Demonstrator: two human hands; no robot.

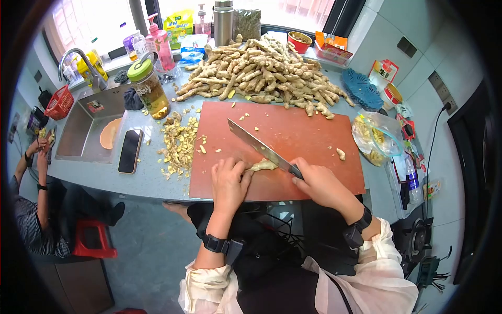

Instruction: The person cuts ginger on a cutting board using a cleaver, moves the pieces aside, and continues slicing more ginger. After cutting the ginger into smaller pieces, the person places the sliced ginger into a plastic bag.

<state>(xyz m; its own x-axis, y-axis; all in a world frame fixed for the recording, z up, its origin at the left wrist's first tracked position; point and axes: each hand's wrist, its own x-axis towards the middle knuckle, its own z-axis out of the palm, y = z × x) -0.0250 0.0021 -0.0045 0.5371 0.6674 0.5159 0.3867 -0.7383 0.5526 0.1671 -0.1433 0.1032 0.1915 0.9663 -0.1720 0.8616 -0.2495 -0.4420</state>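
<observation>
A piece of ginger root (264, 165) lies near the front of the reddish-brown cutting board (314, 133). At its left end, my left hand (230, 183) presses the root with closed fingers. My right hand (319, 180) is wrapped round the dark handle of a kitchen knife (261, 147), whose long blade slants away to the upper left, over or against the ginger; exact contact cannot be made out. Small ginger scraps dot the board. Left of it spreads a heap of ginger slices and trimmings (179, 144). Behind the board rises a large pile of ginger roots (261, 70).
On the left are a phone (130, 152), a green-lidded jar (151, 94) and a sink (83, 125). To the right stand a clear plastic bag (374, 131) and a blue plastic basket (361, 89). Another person (39, 204) works at the far left beside a red stool (94, 239).
</observation>
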